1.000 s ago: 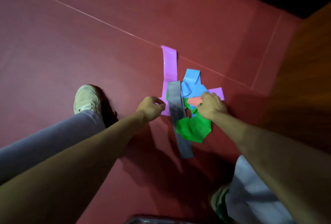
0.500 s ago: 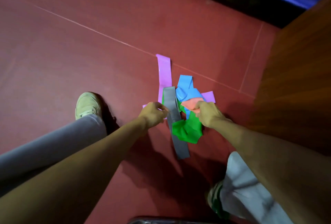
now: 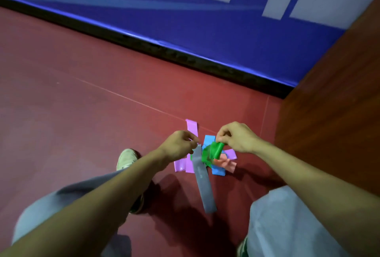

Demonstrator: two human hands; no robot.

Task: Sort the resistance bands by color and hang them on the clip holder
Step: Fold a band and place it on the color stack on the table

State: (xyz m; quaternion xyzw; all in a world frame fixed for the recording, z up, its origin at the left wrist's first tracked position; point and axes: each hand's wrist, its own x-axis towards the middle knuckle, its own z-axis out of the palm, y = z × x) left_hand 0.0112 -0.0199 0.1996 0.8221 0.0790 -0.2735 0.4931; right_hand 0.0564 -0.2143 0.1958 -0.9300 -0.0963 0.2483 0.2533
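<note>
A heap of resistance bands lies on the red floor: a purple band (image 3: 192, 127), a blue band (image 3: 209, 140) and a salmon-pink band (image 3: 225, 163). My left hand (image 3: 178, 145) pinches the top end of a long grey band (image 3: 202, 178), which hangs down from it. My right hand (image 3: 236, 136) holds a crumpled green band (image 3: 211, 152) lifted above the heap. No clip holder is in view.
My left shoe (image 3: 126, 159) stands on the floor left of the heap, with both trouser legs below. A wooden panel (image 3: 333, 102) rises on the right. A blue padded wall (image 3: 205, 20) with a black base runs along the back.
Both hands have risen from the heap. The left has lifted the grey band by its end, and the right has pulled the green band up. The view has tilted up to show the blue wall.
</note>
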